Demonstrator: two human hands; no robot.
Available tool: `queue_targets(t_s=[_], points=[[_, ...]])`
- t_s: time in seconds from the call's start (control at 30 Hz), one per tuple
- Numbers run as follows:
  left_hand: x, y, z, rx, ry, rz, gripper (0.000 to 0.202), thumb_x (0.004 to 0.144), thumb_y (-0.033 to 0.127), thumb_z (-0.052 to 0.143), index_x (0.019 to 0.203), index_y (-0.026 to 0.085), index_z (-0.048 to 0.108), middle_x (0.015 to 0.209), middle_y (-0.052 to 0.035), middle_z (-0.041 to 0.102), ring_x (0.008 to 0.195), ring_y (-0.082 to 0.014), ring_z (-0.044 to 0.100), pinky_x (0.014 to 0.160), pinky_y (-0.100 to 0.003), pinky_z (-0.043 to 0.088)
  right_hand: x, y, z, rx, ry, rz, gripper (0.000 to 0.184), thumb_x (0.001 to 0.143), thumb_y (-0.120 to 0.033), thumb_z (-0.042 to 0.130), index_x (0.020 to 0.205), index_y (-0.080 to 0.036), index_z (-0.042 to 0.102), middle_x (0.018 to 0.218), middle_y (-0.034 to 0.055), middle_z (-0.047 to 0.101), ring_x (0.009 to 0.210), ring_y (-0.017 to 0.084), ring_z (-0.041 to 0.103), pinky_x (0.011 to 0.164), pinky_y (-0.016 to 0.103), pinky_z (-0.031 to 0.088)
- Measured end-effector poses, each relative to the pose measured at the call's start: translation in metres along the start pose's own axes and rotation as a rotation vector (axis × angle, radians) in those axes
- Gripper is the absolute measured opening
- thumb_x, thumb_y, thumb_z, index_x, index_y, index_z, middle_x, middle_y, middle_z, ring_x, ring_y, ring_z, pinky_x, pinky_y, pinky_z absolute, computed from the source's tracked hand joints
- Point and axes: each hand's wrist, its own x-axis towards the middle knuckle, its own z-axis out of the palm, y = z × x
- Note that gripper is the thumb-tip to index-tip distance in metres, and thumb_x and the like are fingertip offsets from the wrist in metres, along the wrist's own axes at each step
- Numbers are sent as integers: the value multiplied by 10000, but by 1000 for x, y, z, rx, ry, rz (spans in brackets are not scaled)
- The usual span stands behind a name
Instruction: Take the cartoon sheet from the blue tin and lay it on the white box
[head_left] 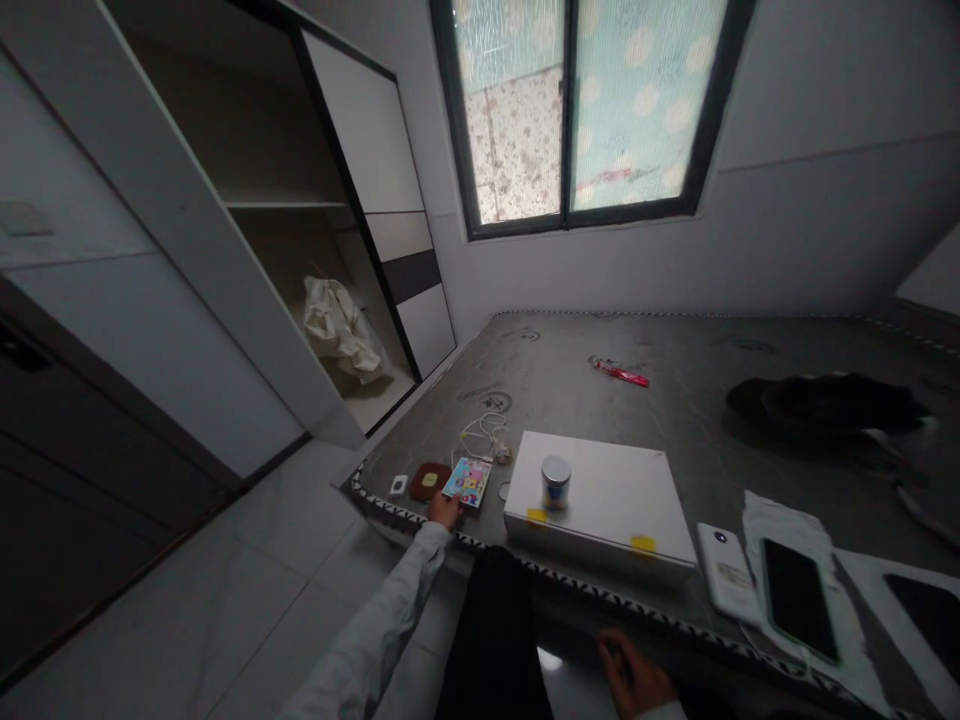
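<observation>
Resting at the near edge of the bare mattress (pixel 540 410), the left hand (pixel 444 510) has its fingers bunched just beside a colourful picture card (pixel 467 482); whether it pinches anything, I cannot tell. The right hand (pixel 634 672) hangs loosely curled below the edge, apparently empty.

- Place: bedroom in a home, as I read it.
- Bare grey mattress (pixel 675 345) in front of me, zigzag trim along its near edge.
- Built-in wardrobe (pixel 240 130) beside the mattress's left edge, sliding door (pixel 367 130) part open.
- Window (pixel 577 110) with patterned film beyond the far edge.
- White floor tiles (pixel 247 560) underfoot.
</observation>
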Motion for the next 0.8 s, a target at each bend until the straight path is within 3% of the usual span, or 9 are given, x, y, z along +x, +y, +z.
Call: queue_targets(t_s=[0.13,0.23,0.3,0.37,0.5,0.63,0.7,0.8], points=[[-15,-4,-8,79,28,-29,452,738,204,702,1177,123,631,1130,-224,711,1180,-362,633,985,-499,504,-1,1,-5,-15,-5,-1,684,913,-752,221,803,-262,684,494,-28,581,431,147,605,475,235,455],[-31,7,-11,108,55,84,504,781,185,632,1278,122,572,1348,-230,595,1360,-326,488,1123,-478,401,-1,-2,-10,-18,-3,-5,687,917,-744,215,789,-261,687,497,-25,582,420,140,593,476,231,449],[-44,26,-11,111,67,323,437,865,238,545,1295,163,565,1367,-188,580,1349,-294,494,1143,-486,383,-1,-3,-12,-15,-18,-16,697,911,-752,216,777,-256,686,477,-27,564,400,139,568,467,234,440],[-59,55,-9,96,-3,568,386,941,319,466,1300,216,565,1316,-138,606,1279,-265,545,1127,-488,402,-2,-4,-13,-13,-27,-16,708,904,-763,218,777,-249,688,470,-26,561,402,142,565,468,241,438],[-84,120,5,126,-158,851,418,965,405,496,1344,236,541,1329,-121,593,1286,-257,525,1136,-474,393,-5,-6,-14,-26,-16,-25,746,909,-764,185,787,-234,694,501,-11,593,443,146,595,495,244,456],[-97,164,27,240,-261,989,664,899,510,607,1477,240,421,1469,-133,471,1378,-285,427,1166,-483,355,-12,-17,-19,-50,2,-84,727,934,-734,186,791,-232,691,476,-19,583,423,136,582,485,232,457],[-100,173,36,342,-327,1001,689,882,506,635,1489,270,412,1518,-121,413,1391,-296,409,1162,-464,361,-14,-29,-29,-51,55,-146,673,952,-699,236,795,-235,697,505,-16,613,455,135,606,509,230,479],[-104,176,45,453,-425,977,594,940,433,565,1492,302,390,1467,-94,445,1254,-244,541,1070,-375,452,-8,-61,-60,-32,176,-268,515,986,-580,355,826,-242,708,638,0,692,545,126,651,564,222,512]])
